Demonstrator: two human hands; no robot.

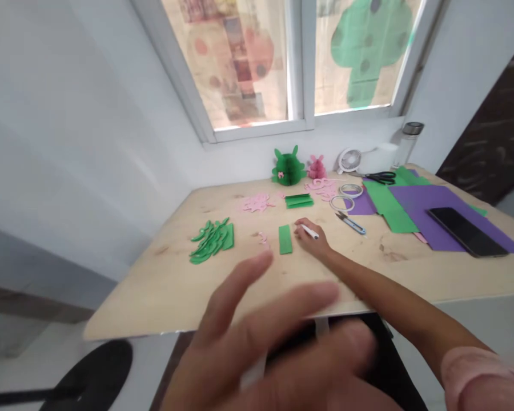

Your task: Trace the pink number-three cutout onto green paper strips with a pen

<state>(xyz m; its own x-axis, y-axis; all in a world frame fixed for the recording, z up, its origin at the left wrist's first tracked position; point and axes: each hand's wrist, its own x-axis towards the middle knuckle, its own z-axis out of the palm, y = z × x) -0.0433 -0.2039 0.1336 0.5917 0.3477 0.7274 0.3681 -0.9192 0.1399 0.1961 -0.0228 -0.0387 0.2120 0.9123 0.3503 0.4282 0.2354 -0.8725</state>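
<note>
My right hand (319, 244) rests on the wooden table and is closed around a white pen (309, 231). Just left of it lies a small green paper rectangle (285, 240), apart from the fingers. Large and blurred in the foreground, my left hand (248, 337) is raised near the camera with its fingers spread, holding nothing. Small pink paper scraps (262, 237) lie left of the rectangle. A folded green paper piece (298, 201) sits farther back. A heap of green paper cutouts (212, 242) is on the left.
Pink cutouts (257, 202), green (288, 166) and pink (317, 167) paper figures stand or lie farther back. To the right are tape rolls (342, 203), blue snips (351, 223), black scissors (382, 177), a small fan (350, 160), purple paper (428, 205), a phone (466, 231) and a bottle (406, 145).
</note>
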